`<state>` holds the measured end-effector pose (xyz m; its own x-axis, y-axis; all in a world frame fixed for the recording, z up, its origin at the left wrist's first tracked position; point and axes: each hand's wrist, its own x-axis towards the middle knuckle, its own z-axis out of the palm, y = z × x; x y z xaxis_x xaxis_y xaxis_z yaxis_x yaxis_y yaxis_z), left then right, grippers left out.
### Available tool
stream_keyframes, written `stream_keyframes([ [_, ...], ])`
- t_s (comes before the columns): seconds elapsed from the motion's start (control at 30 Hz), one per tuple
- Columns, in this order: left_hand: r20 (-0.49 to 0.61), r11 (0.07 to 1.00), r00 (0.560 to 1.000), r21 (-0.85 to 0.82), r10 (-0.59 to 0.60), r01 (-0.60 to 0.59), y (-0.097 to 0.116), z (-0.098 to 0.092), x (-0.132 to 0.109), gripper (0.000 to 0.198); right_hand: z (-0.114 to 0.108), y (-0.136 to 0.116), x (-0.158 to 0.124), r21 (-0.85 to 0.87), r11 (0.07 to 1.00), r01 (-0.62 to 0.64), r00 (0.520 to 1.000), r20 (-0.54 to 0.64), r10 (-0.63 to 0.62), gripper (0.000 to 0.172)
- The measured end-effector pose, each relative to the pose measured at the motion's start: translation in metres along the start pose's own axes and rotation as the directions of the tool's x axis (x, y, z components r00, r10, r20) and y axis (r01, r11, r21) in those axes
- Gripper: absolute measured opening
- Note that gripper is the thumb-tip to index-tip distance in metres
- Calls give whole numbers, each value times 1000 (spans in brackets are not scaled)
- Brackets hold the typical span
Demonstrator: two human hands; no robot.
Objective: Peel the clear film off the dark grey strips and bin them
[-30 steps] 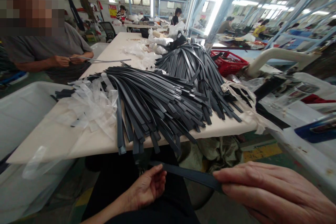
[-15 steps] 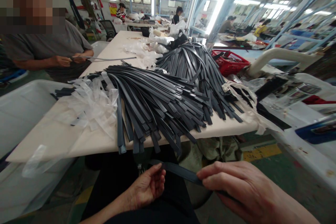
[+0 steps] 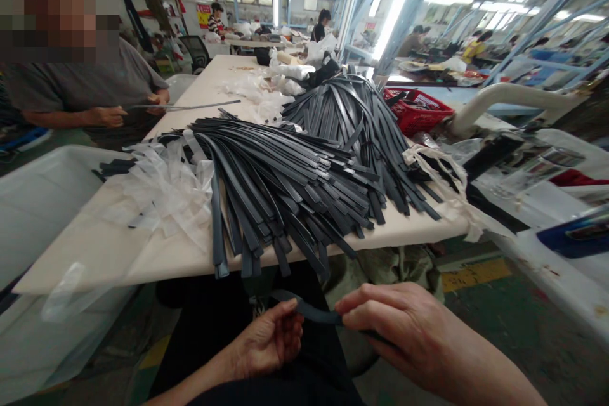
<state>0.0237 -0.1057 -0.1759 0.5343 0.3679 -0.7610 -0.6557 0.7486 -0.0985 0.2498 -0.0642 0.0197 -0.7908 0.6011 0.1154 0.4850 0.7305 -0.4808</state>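
A dark grey strap (image 3: 318,313) stretches between my hands above my lap, in front of the table edge. My left hand (image 3: 269,339) pinches it near one end between thumb and fingers. Over the strap, my right hand (image 3: 394,330) is closed from above, and part of the strap shows under its fingers. Just beyond, a large fanned pile of similar dark straps (image 3: 271,184) lies on the table, several ends hanging over the front edge. Behind it to the right spreads a second heap of straps (image 3: 347,108).
Strips of translucent film (image 3: 176,184) lie left of the pile on the pale table (image 3: 114,254). A white bin (image 3: 47,184) stands at the left. Across the table a co-worker (image 3: 90,82) holds a thin strip. A red basket (image 3: 419,114) and a machine (image 3: 523,158) are at right.
My right hand has slid left along the strap, closer to my left hand, and the strap between them bows more. The co-worker's hands have moved apart along their strip.
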Motion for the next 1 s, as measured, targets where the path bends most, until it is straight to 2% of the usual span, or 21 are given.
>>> stream_keyframes([
  [0.13,-8,1000,1000,-2,8,-8,0,0,0,22,22,7,9,67,998,-1,996,86,-5,28],
  [0.2,-2,1000,1000,-11,-5,5,1,2,-2,23,31,11,10,89,996,3,999,39,-6,26],
  [0.3,25,999,999,-25,-28,28,2,6,-7,26,43,13,7,74,996,44,994,-106,-36,23],
  [0.37,37,999,999,-22,-29,30,1,9,-11,27,51,15,5,63,996,67,990,-129,-59,23],
  [0.53,63,998,997,40,-42,39,-2,13,-15,21,80,26,10,123,992,-2,1000,23,-1,38],
  [0.6,74,997,997,83,-5,-1,-3,13,-14,17,92,32,13,165,985,-50,998,45,43,41],
  [0.7,97,984,992,148,82,-95,-3,13,-15,9,104,41,16,297,949,-108,994,58,95,35],
  [0.8,182,958,978,248,98,-142,-2,11,-18,7,108,44,16,428,889,-162,986,103,130,39],
  [0.9,315,937,947,309,58,-160,-3,11,-23,16,103,39,14,469,838,-278,958,196,208,39],
  [1.0,390,979,920,173,34,-110,0,13,-21,28,87,30,8,524,782,-338,940,227,255,27],
])
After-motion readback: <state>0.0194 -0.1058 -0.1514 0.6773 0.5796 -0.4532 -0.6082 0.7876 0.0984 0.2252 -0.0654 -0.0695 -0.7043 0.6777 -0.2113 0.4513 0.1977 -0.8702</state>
